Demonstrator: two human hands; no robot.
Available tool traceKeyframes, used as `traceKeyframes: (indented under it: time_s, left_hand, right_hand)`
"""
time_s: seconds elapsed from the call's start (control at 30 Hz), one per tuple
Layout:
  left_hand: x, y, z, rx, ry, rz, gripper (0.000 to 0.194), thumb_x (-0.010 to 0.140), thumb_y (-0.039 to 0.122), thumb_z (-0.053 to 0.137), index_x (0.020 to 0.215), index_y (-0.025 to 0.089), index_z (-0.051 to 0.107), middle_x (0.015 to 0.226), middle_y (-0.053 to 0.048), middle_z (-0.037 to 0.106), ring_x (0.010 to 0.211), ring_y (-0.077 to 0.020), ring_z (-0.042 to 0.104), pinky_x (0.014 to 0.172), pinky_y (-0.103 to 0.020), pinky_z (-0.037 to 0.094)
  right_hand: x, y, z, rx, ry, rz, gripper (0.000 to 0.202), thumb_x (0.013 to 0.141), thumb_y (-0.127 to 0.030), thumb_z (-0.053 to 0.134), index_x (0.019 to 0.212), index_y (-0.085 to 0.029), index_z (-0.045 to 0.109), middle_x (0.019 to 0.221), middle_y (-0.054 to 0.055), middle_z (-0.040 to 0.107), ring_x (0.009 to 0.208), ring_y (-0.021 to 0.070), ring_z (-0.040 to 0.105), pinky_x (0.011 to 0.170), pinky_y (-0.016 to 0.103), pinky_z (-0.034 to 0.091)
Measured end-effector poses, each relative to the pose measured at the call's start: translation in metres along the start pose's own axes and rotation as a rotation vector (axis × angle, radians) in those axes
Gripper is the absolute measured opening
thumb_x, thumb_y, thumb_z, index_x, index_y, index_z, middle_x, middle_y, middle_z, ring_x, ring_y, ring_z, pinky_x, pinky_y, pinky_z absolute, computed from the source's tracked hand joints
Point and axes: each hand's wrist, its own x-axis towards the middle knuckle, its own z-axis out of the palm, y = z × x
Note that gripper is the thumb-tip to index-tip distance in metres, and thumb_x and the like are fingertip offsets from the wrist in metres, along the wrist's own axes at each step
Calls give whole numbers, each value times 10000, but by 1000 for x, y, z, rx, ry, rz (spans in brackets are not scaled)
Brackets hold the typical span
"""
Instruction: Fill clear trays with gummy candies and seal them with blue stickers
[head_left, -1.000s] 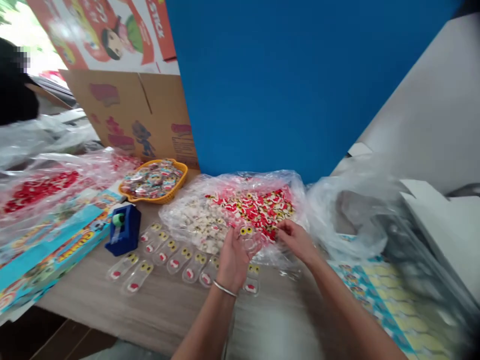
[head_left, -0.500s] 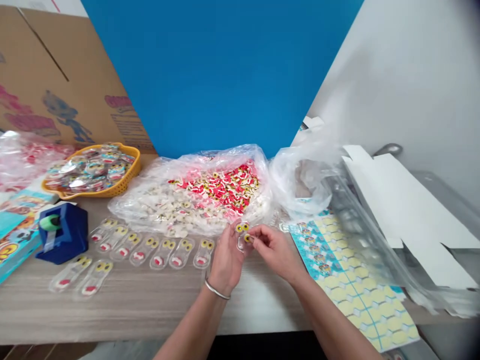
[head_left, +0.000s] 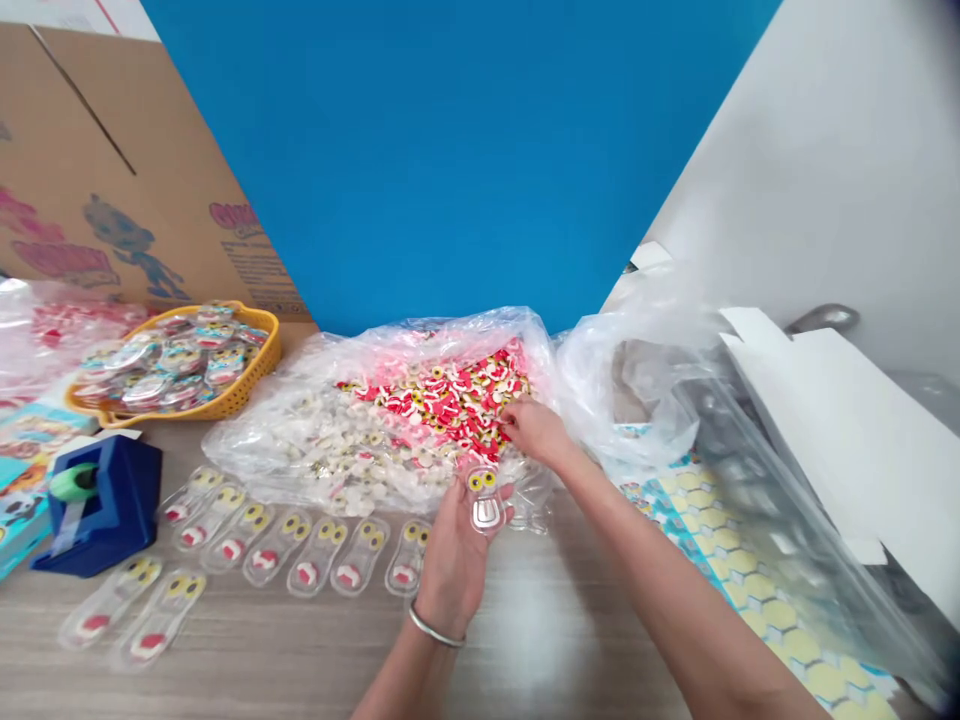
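Note:
Near the centre, my left hand [head_left: 459, 550] holds a clear plastic shell [head_left: 486, 500] with two yellow eye pieces at its top and no red piece in its lower hollow. Beyond it, my right hand [head_left: 531, 428] reaches into the open plastic bag [head_left: 300, 440], its fingertips pressed together at the heap of red, white and yellow pieces [head_left: 450, 400]. Whatever they pinch is too small to make out. Left of my hands, several clear shells [head_left: 307, 560] lie in a row, each with yellow eyes and a red-and-white mouth piece.
A yellow basket [head_left: 247, 385] of packed items and a blue tape dispenser [head_left: 124, 500] stand at the left. Cardboard [head_left: 187, 200] and a blue panel [head_left: 450, 150] rise behind. Sticker sheets [head_left: 757, 590], plastic film and white card [head_left: 862, 430] lie at the right.
My right hand has left the shell and moved forward onto the heap in the bag. The yellow piece it held over the shell's lower part is gone from there. The view has shifted slightly.

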Motion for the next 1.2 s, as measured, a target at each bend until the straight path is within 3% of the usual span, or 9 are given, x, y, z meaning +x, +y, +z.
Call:
traceKeyframes:
  time_s: [0.23,0.37,0.47,0.6,0.77,0.87,1.0,1.13,1.2]
  left_hand:
    - [4,5,-4,-42,-6,-33,388,902,438,575,1246,260,583,1264,-67,617,1071,-277,657,880,-396,530]
    - [-2,4,3,-52,-108,-38,327,907,427,571,1164,232,618,1215,-70,642,995,-224,664,836,-344,522]
    - [-8,0,9,-39,-164,-51,295,920,415,545,1092,197,645,1094,-68,678,884,-163,654,794,-287,509]
    - [-16,-12,17,-16,-178,-92,268,924,364,533,1069,170,650,1069,-79,682,927,-167,642,802,-271,499]
    - [-24,-34,23,78,-186,-143,225,880,254,586,1074,162,655,1052,-73,683,958,-163,633,774,-240,494]
    - [-27,-45,25,165,-180,-163,323,788,121,639,1103,187,643,1045,-44,684,925,-140,639,757,-217,493]
    - [-27,-54,28,258,-162,-188,403,734,87,663,1121,192,622,1050,-48,687,870,-153,666,764,-262,534]
    - [-26,-59,33,338,-88,-223,403,734,71,670,1113,187,599,1146,-84,674,989,-243,693,824,-360,573]
    - [-27,-62,36,367,-71,-227,399,743,70,672,1117,187,595,1186,-92,663,1030,-265,689,830,-368,581]
  right_hand:
    - [-11,-11,-6,-32,10,-46,151,896,-143,526,875,-174,672,968,77,668,886,185,617,789,276,439]
    - [-70,-31,-20,140,83,-327,132,945,-165,513,967,-197,640,962,47,671,914,163,612,819,269,473]
    - [-123,-39,-23,113,88,-555,173,965,-160,488,985,-191,658,998,71,686,941,189,609,811,313,506]
    - [-167,-30,-20,-12,137,-631,191,961,-154,499,1020,-183,678,1034,71,704,1005,222,595,868,374,522]
    - [-195,-14,-23,-5,190,-537,223,949,-147,500,1094,-174,667,1121,90,682,1083,237,575,916,401,522]
    - [-211,-10,-27,30,210,-495,229,927,-153,524,1112,-160,658,1160,107,665,1109,241,570,944,412,509]
    - [-226,7,-32,111,304,-406,242,918,-168,529,1132,-182,641,1221,94,655,1122,214,585,963,382,494]
    - [-228,54,-43,57,410,-32,213,915,-171,514,1058,-202,669,1072,82,704,1006,208,630,903,363,503]
    - [-222,82,-52,-33,388,191,204,908,-174,520,1030,-201,681,1034,84,704,1013,223,622,910,359,487]
